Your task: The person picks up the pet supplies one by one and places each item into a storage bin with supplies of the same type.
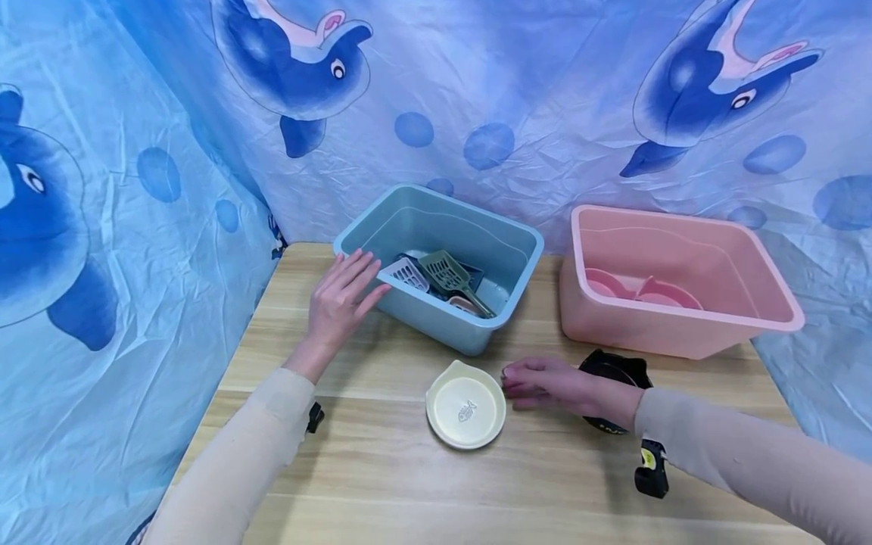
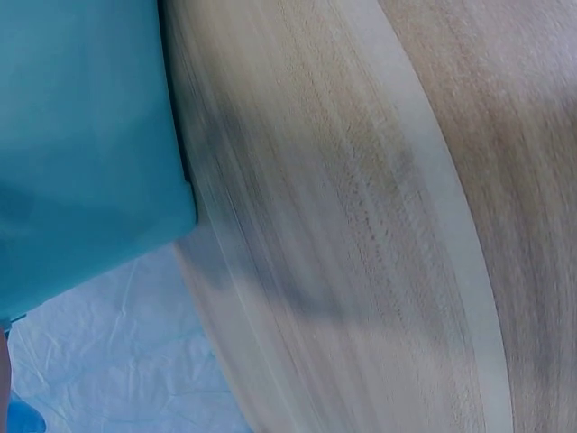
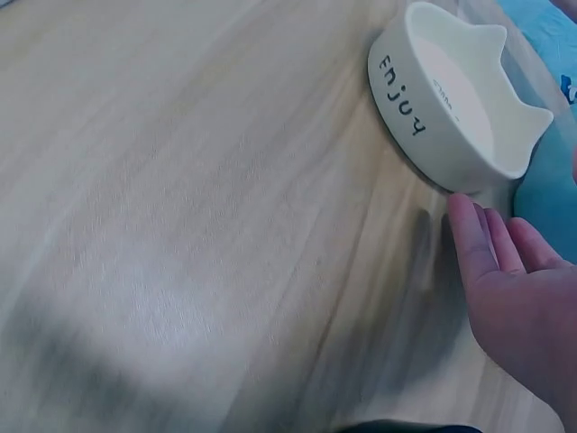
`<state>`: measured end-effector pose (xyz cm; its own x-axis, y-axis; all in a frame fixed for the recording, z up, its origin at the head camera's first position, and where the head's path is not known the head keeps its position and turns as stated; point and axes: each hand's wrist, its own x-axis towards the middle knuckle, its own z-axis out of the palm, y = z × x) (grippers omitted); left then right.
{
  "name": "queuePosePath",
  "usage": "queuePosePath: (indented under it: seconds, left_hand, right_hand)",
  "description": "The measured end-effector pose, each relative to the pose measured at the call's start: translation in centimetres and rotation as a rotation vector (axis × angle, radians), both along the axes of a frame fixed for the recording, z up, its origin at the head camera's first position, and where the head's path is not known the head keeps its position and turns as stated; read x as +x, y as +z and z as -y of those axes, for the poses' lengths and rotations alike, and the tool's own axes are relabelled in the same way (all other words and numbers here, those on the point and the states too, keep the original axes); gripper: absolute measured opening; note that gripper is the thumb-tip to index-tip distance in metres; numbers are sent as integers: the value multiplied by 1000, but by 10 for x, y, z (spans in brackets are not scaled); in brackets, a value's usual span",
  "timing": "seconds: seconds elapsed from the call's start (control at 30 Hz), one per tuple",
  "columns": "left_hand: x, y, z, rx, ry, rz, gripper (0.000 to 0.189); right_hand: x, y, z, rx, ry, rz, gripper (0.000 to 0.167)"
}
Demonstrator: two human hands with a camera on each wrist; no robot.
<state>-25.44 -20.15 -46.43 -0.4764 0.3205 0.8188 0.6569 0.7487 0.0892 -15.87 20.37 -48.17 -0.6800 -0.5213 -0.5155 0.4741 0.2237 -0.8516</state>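
My left hand [image 1: 337, 303] rests with outstretched fingers on the left front rim of a blue bin [image 1: 436, 333]. Inside that bin lie a green slotted litter scoop [image 1: 444, 269], a white slotted scoop [image 1: 407, 274] and other partly hidden pieces. On the table sits a cream cat-eared pet bowl [image 1: 466, 412] with a fishbone print; its side reads "Enjoy" in the right wrist view. Beside the bowl's right edge is my right hand [image 1: 552, 382], fingers extended, the fingertips [image 3: 460, 203] at its wall. Whether they touch it I cannot tell.
Right of the blue bin stands a pink bin [image 1: 668, 333] holding a pink double bowl [image 1: 671, 294]. A black cat-eared bowl [image 1: 613, 369] sits before it, partly behind my right wrist. A blue dolphin-print curtain [image 1: 477, 76] hangs behind the wooden table [image 1: 381, 484].
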Motion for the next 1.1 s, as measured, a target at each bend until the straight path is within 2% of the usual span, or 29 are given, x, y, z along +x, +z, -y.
queuePosePath:
  seconds: [0.13, 0.5, 0.8, 1.1]
  left_hand:
    - [-1, 0, -1, 0, 0, -2, 47]
    - [-1, -1, -2, 22, -10, -28, 48]
    - [-1, -2, -2, 25, -4, -27, 49]
    - [-3, -5, -3, 54, -11, -37, 49]
  right_hand:
    - [3, -5, 5, -19, -9, 5, 49]
    - [7, -12, 19, 15, -28, -1, 46]
    - [9, -21, 35, 146, -115, -90, 33]
    - [12, -27, 43, 148, -159, -179, 29]
